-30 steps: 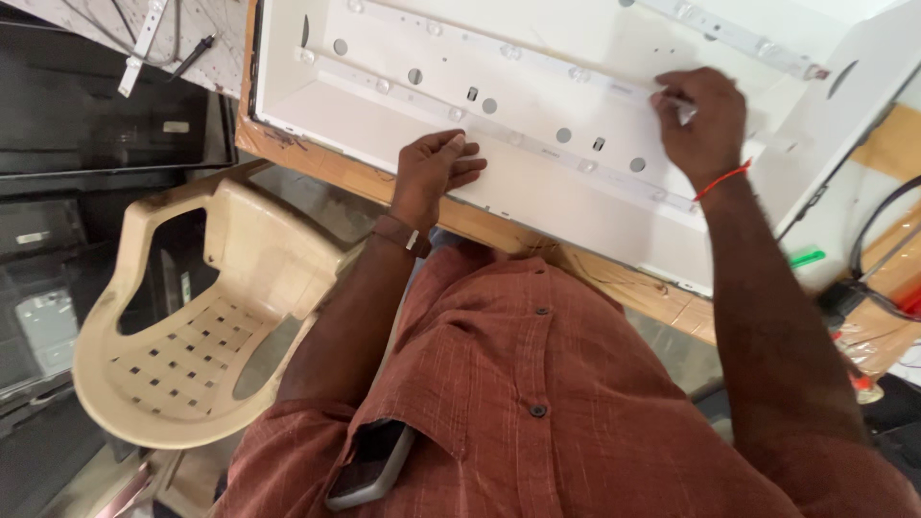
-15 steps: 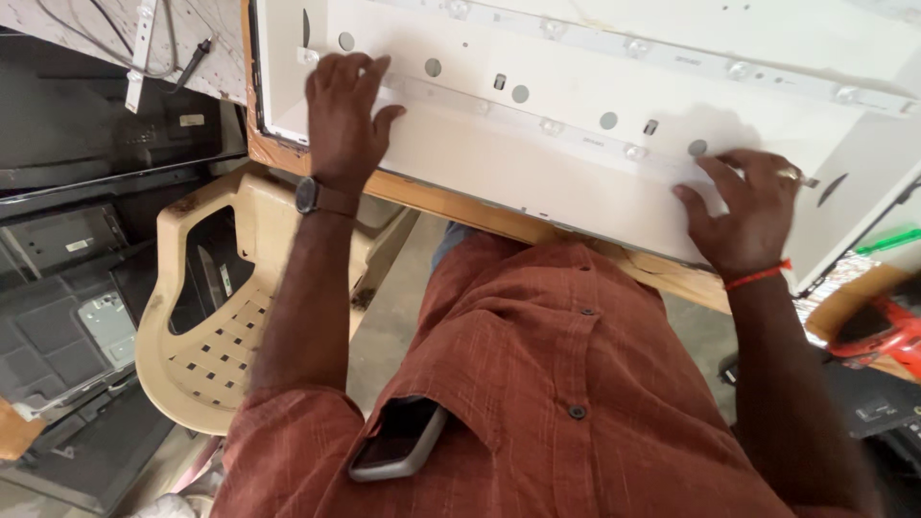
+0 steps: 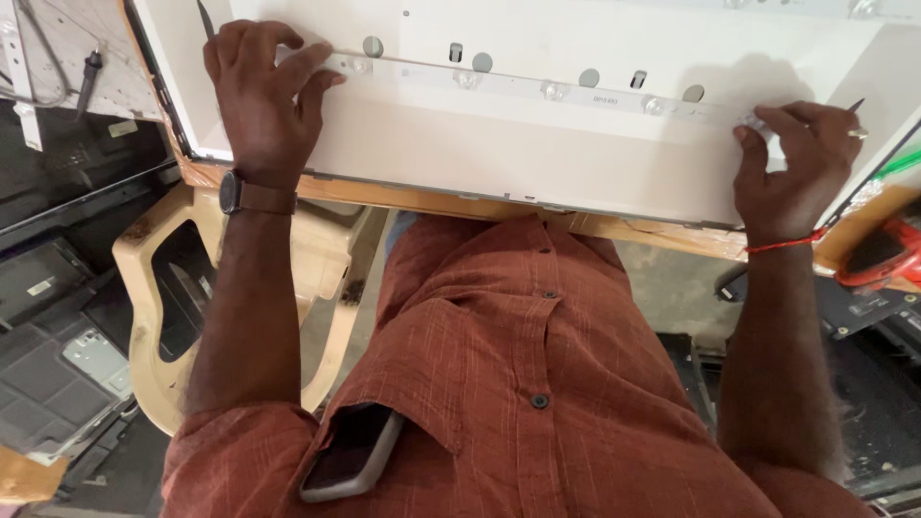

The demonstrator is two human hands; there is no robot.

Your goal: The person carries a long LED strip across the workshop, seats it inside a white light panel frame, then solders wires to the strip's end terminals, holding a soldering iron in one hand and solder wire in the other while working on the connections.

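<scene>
A long white light strip (image 3: 537, 88) lies across the white backlight panel (image 3: 537, 163) in the upper half of the frame, the panel resting on the counter (image 3: 614, 228). The left hand (image 3: 261, 96), fingers curled, presses the strip's end at upper left. The right hand (image 3: 791, 158) pins the opposite end at right, fingers bent, a thin dark tool (image 3: 854, 105) caught between them. The strip appears seated along its length; whether it is fixed I cannot tell. Against half a second ago, both hands have spread further apart toward the strip's ends, and the view has closed in.
</scene>
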